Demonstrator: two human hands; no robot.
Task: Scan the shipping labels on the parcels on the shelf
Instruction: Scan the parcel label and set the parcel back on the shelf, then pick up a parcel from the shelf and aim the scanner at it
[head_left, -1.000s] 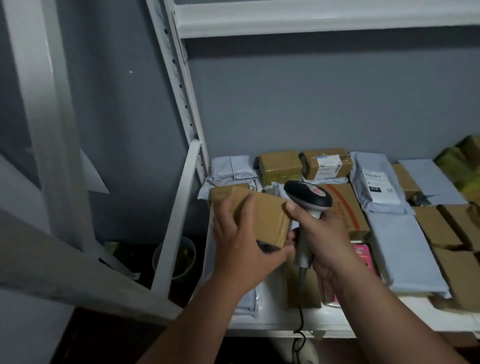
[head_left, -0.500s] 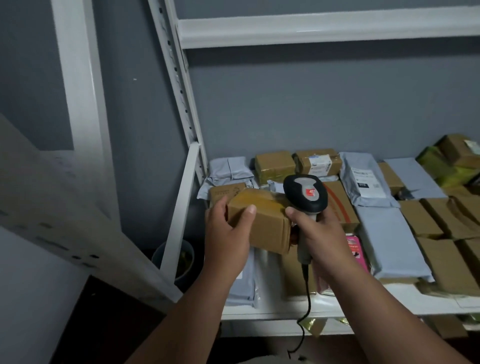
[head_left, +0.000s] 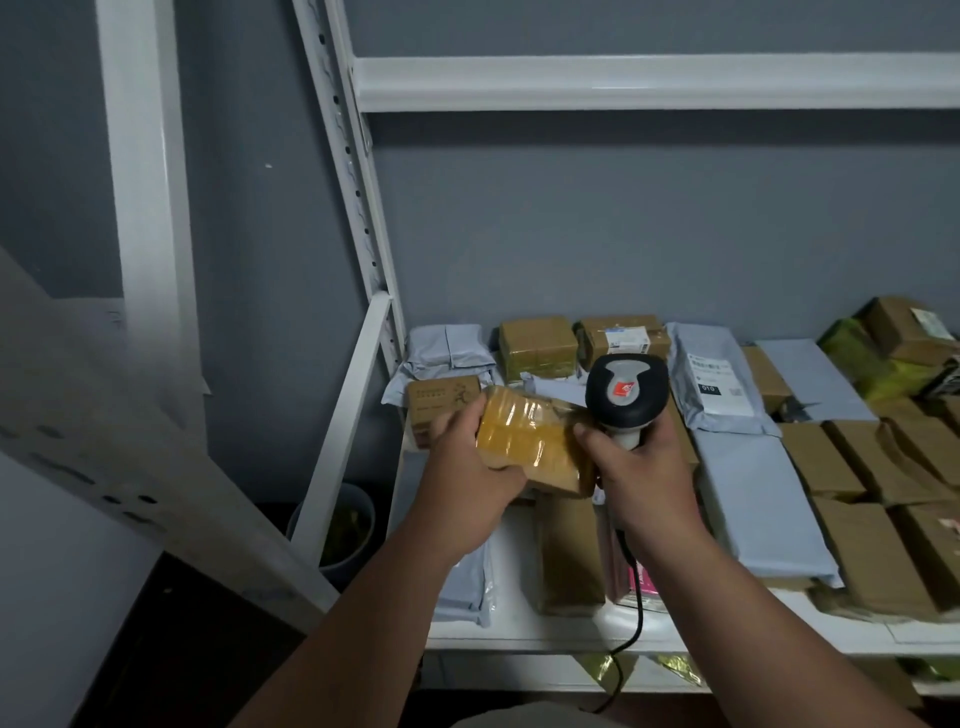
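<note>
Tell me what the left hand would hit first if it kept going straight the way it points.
Probably the small printed carton just beyond the left hand, which holds the taped parcel; depth is unclear.

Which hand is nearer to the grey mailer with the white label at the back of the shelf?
Right. The right hand, holding the scanner, is just left of the grey mailer; the left hand, holding the taped parcel, is farther left.

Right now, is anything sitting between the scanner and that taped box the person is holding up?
Nothing visible does. The left hand holds the taped box right beside the scanner gripped in the right hand. No shipping label shows on the box's visible face.
</note>
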